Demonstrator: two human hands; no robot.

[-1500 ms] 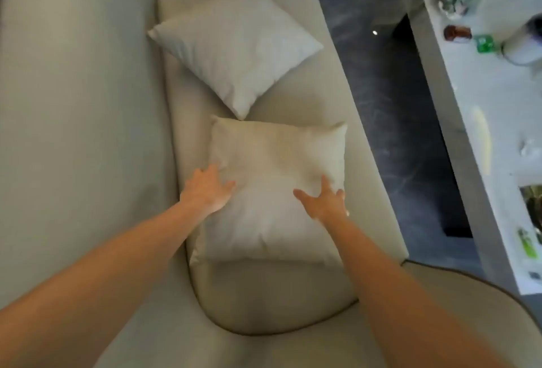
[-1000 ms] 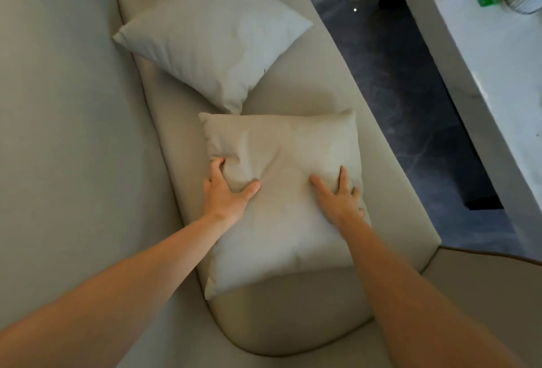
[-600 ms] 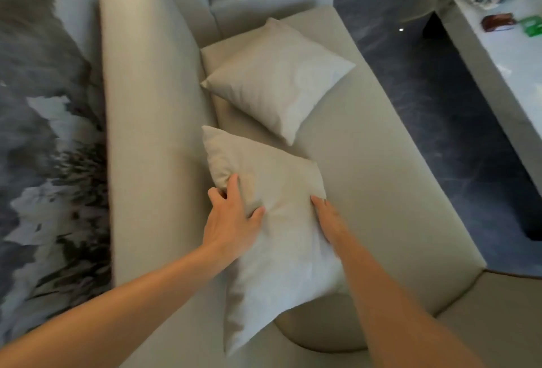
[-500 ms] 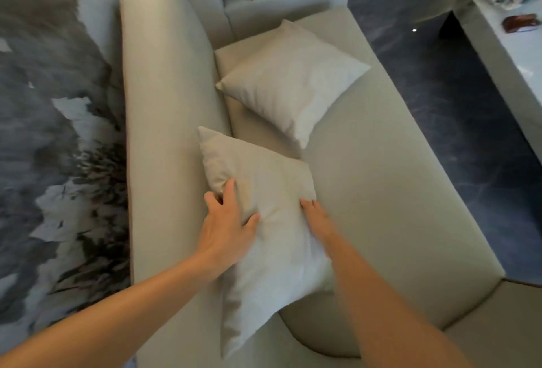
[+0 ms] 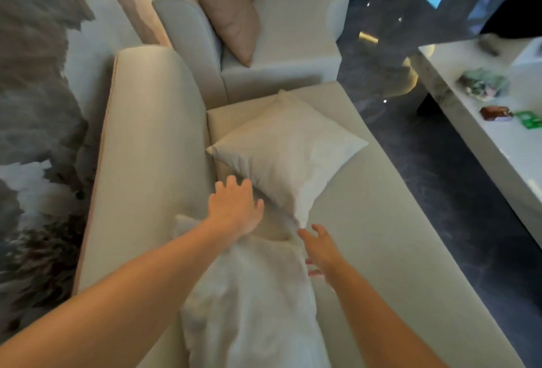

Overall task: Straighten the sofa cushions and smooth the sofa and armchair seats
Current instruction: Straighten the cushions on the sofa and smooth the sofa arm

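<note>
A cream sofa [image 5: 381,221] runs away from me with its backrest [image 5: 146,147] on the left. The near cream cushion [image 5: 249,303] leans against the backrest below my arms. A second cream cushion [image 5: 287,147] lies cornerwise on the seat further on. My left hand [image 5: 234,209] is open, fingers spread, at the lower left edge of the far cushion. Beside the near cushion's top right corner, my right hand [image 5: 322,250] is open, just below the far cushion's bottom tip. Beyond the sofa stands a cream armchair [image 5: 293,30] with a tan cushion [image 5: 231,15].
A white low table [image 5: 498,144] stands to the right with a brown packet [image 5: 495,113], a green packet [image 5: 528,122] and a crumpled wrapper [image 5: 484,83]. Dark glossy floor [image 5: 425,162] lies between sofa and table. A grey-white mural wall [image 5: 35,103] is behind the backrest.
Both hands stood the near cushion up against the backrest, then let go of it and moved forward toward the far cushion. The view has tilted up, showing the armchair.
</note>
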